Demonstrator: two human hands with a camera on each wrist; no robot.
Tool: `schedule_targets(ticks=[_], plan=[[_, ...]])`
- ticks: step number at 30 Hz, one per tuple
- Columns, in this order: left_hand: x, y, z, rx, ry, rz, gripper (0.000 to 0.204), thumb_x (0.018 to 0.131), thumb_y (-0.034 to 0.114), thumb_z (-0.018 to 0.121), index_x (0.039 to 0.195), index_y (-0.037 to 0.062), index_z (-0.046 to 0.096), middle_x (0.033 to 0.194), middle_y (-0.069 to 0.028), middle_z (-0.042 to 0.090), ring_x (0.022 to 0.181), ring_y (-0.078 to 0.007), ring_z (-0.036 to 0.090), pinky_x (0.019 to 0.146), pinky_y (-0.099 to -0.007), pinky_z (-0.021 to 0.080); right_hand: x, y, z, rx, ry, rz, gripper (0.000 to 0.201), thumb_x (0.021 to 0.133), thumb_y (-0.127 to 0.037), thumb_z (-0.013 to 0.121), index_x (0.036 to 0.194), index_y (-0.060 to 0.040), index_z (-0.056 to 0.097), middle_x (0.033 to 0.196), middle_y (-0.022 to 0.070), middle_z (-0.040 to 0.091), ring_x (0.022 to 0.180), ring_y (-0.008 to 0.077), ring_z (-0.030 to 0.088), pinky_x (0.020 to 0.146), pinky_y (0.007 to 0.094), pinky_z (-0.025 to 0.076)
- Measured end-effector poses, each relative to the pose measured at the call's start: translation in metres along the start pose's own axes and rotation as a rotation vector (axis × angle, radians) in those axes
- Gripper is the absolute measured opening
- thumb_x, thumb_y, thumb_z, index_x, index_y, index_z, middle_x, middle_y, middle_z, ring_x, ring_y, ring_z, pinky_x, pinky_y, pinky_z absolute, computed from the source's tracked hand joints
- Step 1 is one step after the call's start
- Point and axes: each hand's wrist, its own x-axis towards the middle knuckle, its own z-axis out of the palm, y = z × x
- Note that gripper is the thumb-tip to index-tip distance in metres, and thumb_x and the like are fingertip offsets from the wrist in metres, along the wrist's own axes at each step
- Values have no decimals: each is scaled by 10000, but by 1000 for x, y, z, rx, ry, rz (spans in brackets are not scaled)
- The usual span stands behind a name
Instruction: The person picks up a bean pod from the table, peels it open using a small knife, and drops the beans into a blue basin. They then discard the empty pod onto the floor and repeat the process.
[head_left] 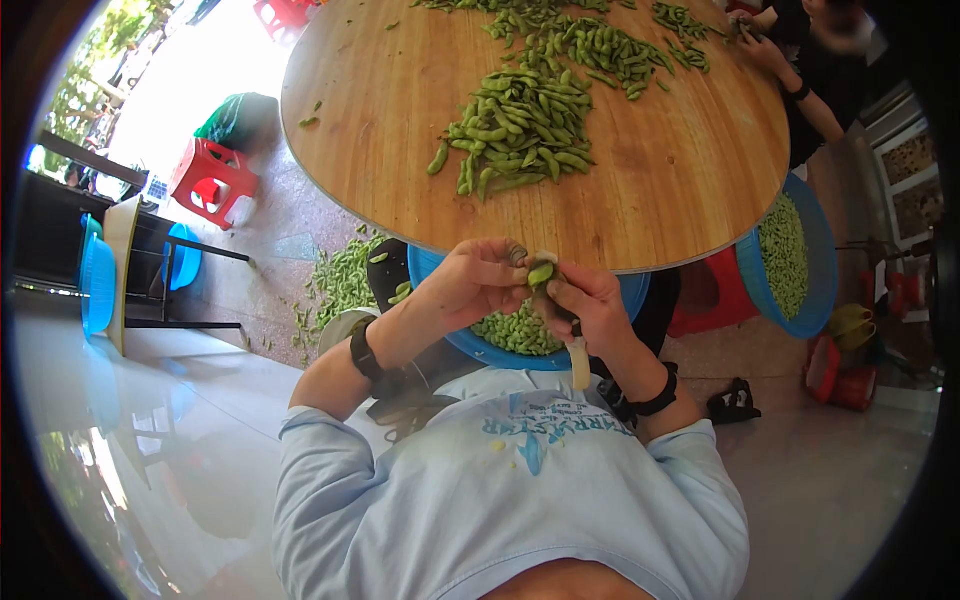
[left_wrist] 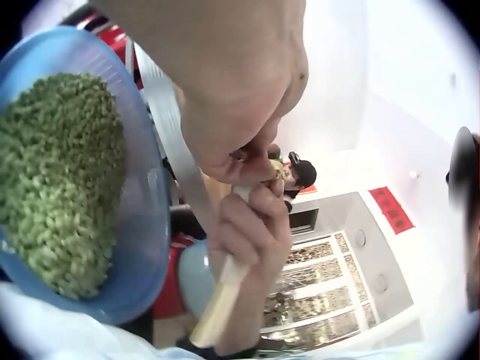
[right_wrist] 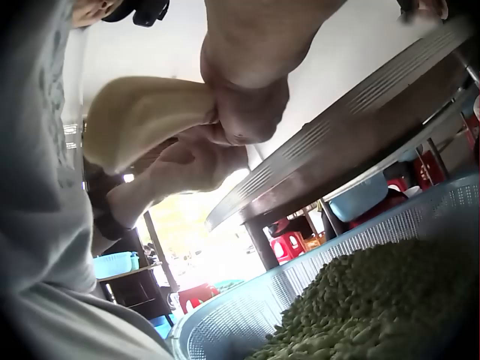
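Note:
Over the blue basin, under the table's near edge, both hands meet at a green soybean pod [head_left: 541, 273]. The left hand [head_left: 478, 280] pinches the pod with thumb and fingertips. Fingers of the right hand [head_left: 592, 305] curl close around its other side. A long, pale, flat-ended handle [head_left: 580, 365] runs out below the right fist, also seen as a handle [left_wrist: 216, 309] in the left wrist view and a blurred handle [right_wrist: 146, 120] in the right wrist view. What the handle belongs to is hidden by the fingers. Shelled beans [head_left: 520, 330] lie in the basin below.
Soybean pods [head_left: 525, 120] are heaped on the round wooden table [head_left: 380, 130]. Another blue basin [head_left: 825, 250] of shelled beans stands at right. More pods [head_left: 345, 285] lie on the floor at left, near a red stool [head_left: 215, 185]. Another person's hand [head_left: 760, 50] works at the far right.

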Motion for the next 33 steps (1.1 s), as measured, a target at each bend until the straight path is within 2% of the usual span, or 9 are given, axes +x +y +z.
schedule_targets(ticks=[4,6,12,16,18,21,27,29,33], plan=[[-4,-11,9,587,155,413,159,828,-29,620,970,0,553,856,-89,611,696,-213,609,589,-318,491,2,0,-1,143,156,102,207,953,-109,499,1117,-15,585,709,68,555,476,77,440,374,196,348],[-10,-15,13,1575,313,838,203,796,-12,654,976,-10,561,867,-115,611,694,-209,616,598,-310,494,0,5,-4,194,153,135,192,952,-122,509,1098,-30,592,725,79,569,484,84,458,367,201,360],[-2,-16,14,1859,269,1226,227,731,-2,703,926,-3,588,767,-137,574,606,-245,599,557,-288,480,4,5,-2,353,181,191,160,945,-143,533,1044,-46,613,762,116,606,501,114,512,357,216,383],[-5,-18,12,1608,238,1007,160,761,11,701,881,-11,598,723,-110,592,555,-200,584,515,-279,468,1,6,5,275,235,139,164,946,-135,527,1045,-36,614,735,95,595,490,104,498,363,213,372],[-6,-19,12,872,272,479,89,813,7,666,872,-32,611,717,-85,611,557,-148,577,483,-253,452,1,7,4,221,240,116,170,948,-136,525,1049,-32,613,729,88,592,488,100,495,366,209,366],[-2,-15,7,576,240,378,116,855,54,651,898,-50,621,706,-38,612,588,-79,555,494,-220,436,0,9,-2,116,188,25,188,946,-98,504,1079,-9,603,746,97,597,478,95,470,365,210,356],[-5,-24,15,709,265,388,134,852,-9,611,973,-63,629,777,-64,637,597,-91,561,531,-221,465,-1,21,-1,-394,335,-112,255,923,-72,549,1158,26,559,776,77,614,566,84,524,453,214,406],[-6,-28,16,810,310,375,152,849,-6,612,991,-58,631,795,-56,640,601,-89,561,535,-221,467,5,24,-3,-995,411,-602,317,858,-60,632,1148,29,538,818,106,606,621,140,569,512,260,458],[-4,-35,13,1036,360,461,178,834,-2,613,1006,-44,634,809,-34,641,603,-79,557,544,-223,467,5,18,-1,-1207,413,-609,382,790,-44,691,1122,33,519,842,136,580,671,211,594,543,302,485]])
